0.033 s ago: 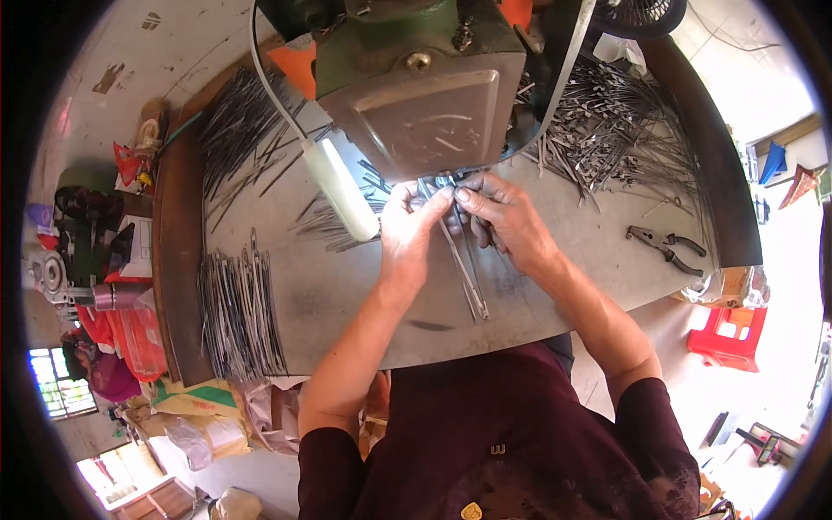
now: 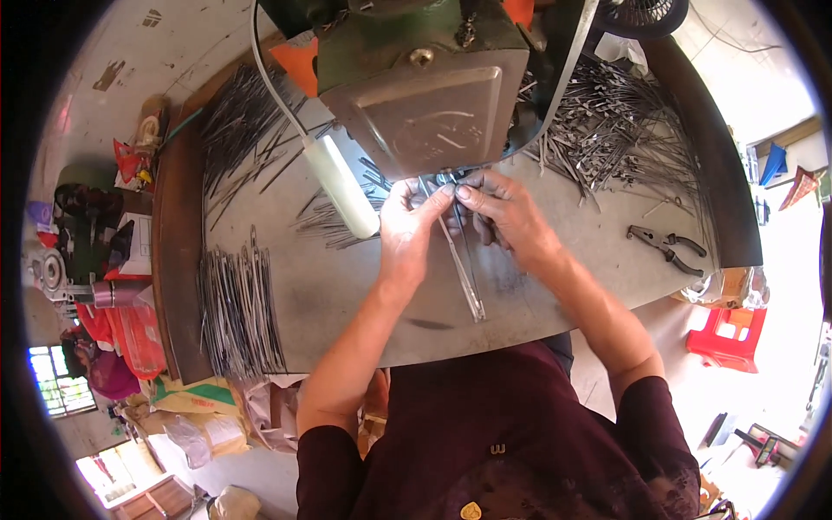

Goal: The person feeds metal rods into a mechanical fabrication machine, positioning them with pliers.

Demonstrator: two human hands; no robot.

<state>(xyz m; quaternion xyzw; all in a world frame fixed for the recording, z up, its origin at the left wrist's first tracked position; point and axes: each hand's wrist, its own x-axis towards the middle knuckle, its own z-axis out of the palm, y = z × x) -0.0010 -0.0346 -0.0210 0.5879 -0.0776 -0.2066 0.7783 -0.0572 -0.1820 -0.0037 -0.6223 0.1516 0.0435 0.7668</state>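
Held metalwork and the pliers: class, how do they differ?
The metalwork is slender, nearly straight; the pliers are stouter, with splayed handles. The left hand and right hand grip the metalwork; the pliers lie untouched on the table. Both look greyish.

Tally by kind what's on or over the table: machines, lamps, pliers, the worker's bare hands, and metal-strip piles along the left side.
Machine: 1
Lamp: 1
Pliers: 1
Bare hands: 2 (left hand, right hand)
Left-side strip piles: 2 (loose rear pile, aligned front pile)
Total: 7

Single strips overlap too much to count.
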